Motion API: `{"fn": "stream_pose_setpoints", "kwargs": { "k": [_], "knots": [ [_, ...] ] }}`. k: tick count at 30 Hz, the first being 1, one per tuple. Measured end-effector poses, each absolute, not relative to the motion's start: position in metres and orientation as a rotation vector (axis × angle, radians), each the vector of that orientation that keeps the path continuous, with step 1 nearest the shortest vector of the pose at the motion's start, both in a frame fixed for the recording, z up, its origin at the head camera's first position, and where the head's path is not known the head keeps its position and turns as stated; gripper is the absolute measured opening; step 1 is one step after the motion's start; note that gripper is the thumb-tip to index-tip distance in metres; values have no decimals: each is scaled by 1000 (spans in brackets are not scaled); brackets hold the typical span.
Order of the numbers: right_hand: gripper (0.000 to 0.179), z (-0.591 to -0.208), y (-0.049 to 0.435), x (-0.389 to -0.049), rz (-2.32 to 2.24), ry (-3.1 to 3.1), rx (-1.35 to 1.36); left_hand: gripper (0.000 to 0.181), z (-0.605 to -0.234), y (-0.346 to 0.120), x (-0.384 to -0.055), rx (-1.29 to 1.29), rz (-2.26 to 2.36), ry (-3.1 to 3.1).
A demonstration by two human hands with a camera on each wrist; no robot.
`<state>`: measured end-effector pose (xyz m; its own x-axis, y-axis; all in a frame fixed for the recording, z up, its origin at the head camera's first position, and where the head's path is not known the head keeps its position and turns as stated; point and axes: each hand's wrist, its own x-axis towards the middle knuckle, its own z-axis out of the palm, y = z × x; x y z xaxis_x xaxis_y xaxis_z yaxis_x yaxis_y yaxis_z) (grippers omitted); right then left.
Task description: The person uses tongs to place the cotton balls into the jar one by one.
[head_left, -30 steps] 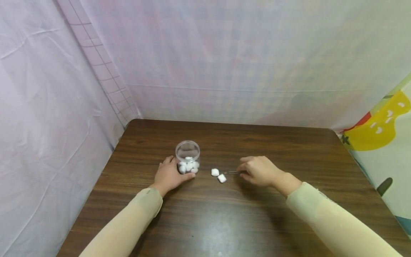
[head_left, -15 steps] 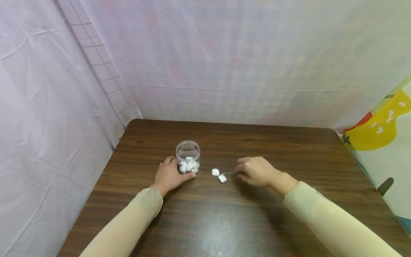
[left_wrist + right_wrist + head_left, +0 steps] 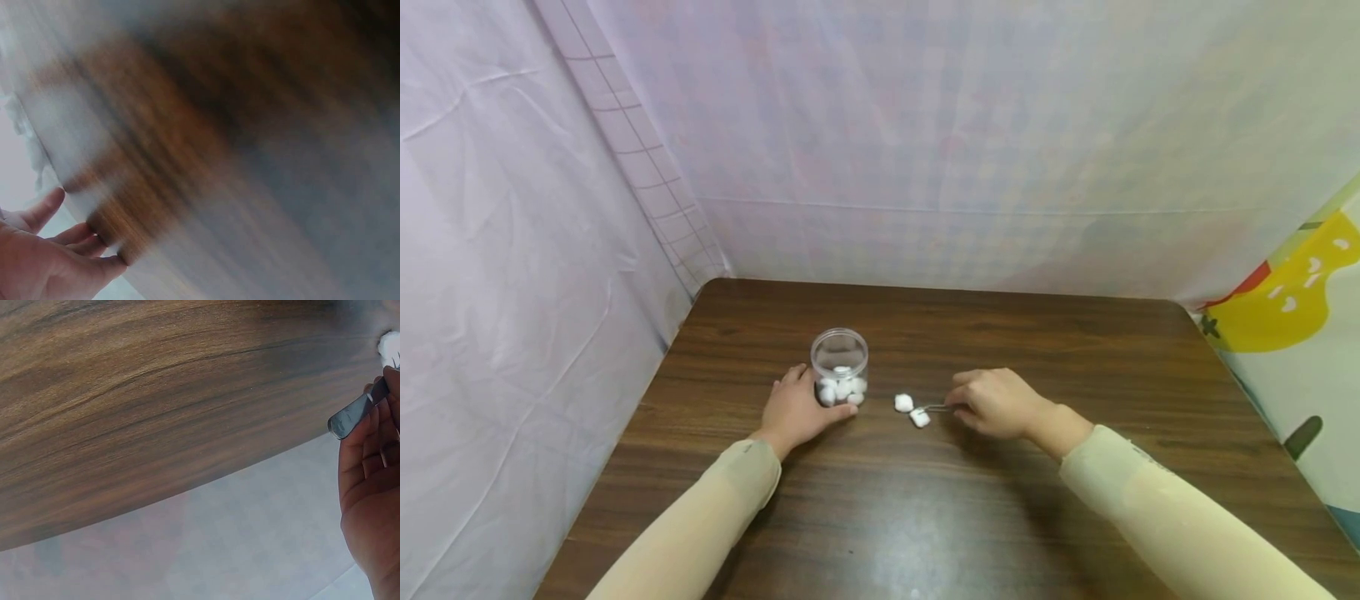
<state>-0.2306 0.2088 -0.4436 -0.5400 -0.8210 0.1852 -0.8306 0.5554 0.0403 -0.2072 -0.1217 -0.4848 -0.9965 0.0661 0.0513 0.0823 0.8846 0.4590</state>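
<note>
A clear jar [image 3: 839, 354] partly filled with white cotton balls [image 3: 844, 387] stands upright without a lid. My left hand [image 3: 793, 412] holds it low down, thumb along its front and fingers on its left side; the jar is outside the left wrist view. Two more white cotton balls lie on the table to the right of the jar, a far one [image 3: 903, 403] and a near one [image 3: 921, 419]. My right hand [image 3: 996, 402] pinches metal tweezers [image 3: 352, 419], whose tips touch the near cotton ball; whether they squeeze it cannot be told.
The brown wooden table [image 3: 820, 517] has its back edge against a pale curtain [image 3: 940, 150]. More white cloth [image 3: 497, 317] hangs along the left side. A cloth with a yellow print [image 3: 1270, 308] borders the right.
My right hand has moved slightly left, bringing the tweezers' tips onto the near cotton ball. The left hand and the jar have stayed in place.
</note>
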Motion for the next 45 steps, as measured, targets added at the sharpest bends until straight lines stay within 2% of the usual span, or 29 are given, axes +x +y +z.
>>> {"fn": "stream_pose_setpoints", "kwargs": {
  "k": [45],
  "knots": [
    [14, -450, 205, -233, 95, -2611, 1413, 97, -486, -123, -209, -124, -716, -3004]
  ]
}}
